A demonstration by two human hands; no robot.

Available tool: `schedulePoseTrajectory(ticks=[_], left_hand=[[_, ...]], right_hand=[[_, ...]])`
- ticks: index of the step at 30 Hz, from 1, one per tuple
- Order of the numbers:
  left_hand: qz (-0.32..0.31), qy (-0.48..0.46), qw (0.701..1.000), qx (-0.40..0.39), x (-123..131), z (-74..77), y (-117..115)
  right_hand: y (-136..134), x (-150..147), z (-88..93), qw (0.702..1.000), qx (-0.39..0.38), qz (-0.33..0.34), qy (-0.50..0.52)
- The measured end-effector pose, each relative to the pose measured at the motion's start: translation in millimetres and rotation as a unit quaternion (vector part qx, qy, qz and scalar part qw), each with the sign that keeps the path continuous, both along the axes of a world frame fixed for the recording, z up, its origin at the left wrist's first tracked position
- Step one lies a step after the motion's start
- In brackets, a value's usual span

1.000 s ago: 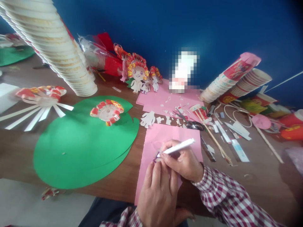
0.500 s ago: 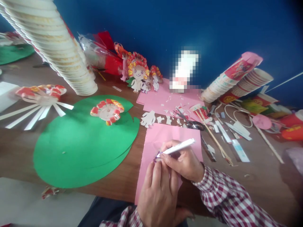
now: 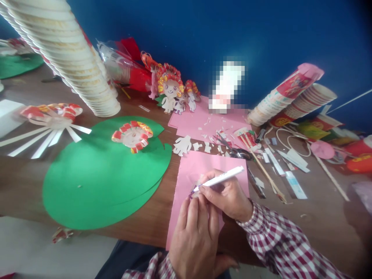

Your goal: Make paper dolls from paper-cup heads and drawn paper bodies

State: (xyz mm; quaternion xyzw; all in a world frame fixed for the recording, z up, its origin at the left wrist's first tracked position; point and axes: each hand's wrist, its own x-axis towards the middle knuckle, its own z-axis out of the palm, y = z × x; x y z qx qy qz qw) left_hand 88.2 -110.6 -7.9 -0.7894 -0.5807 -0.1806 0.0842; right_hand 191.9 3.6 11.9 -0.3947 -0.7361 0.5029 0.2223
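My right hand [image 3: 229, 195] grips a white marker pen [image 3: 222, 178], its dark tip down at a small pale paper piece [image 3: 198, 192] on a pink sheet [image 3: 186, 170]. Purple marks show at the tip. My left hand [image 3: 194, 236] lies flat with fingers stretched out, their tips pressing at the piece's near edge. Most of that piece is hidden under my fingers. Just beyond the sheet lies a white paper cutout figure [image 3: 182, 145] among scraps. A round cup-paper face [image 3: 132, 136] with a curled red and yellow rim rests on green paper [image 3: 104, 174].
Leaning stacks of paper cups stand at the left [image 3: 72, 58] and right [image 3: 279, 97]. Black-handled scissors [image 3: 240, 153] lie past the sheet. Decorated paper figures [image 3: 170, 93] lean near the blue wall. Sticks, a cable and paper strips litter the right side.
The marker and my right hand have shifted very slightly, with the marker's back end a little lower and further right. My left hand stays in place.
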Motion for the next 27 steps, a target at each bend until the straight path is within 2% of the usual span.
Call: schedulePoseTrajectory(ticks=[6, 11, 20, 23, 27], left_hand=[[0.002, 0.003, 1.0, -0.019, 0, 3.2, 0], [0.01, -0.003, 0.999, -0.031, 2, 7.9, 0], [0.026, 0.017, 0.993, -0.111, 6, 17.1, 0], [0.03, 0.02, 0.991, -0.127, 8, 23.2, 1], [0.037, 0.028, 0.989, -0.141, 10, 30.4, 3]], right_hand=[[2, 1, 0.4, 0.999, 0.033, -0.032, 0.007], [3, 2, 4.4, 0.996, 0.035, -0.04, 0.068], [11, 16, 4.3, 0.984, 0.075, -0.079, 0.142], [16, 23, 3.5, 0.984, 0.13, -0.057, 0.111], [18, 28, 3.6, 0.971, 0.237, 0.0, 0.014]])
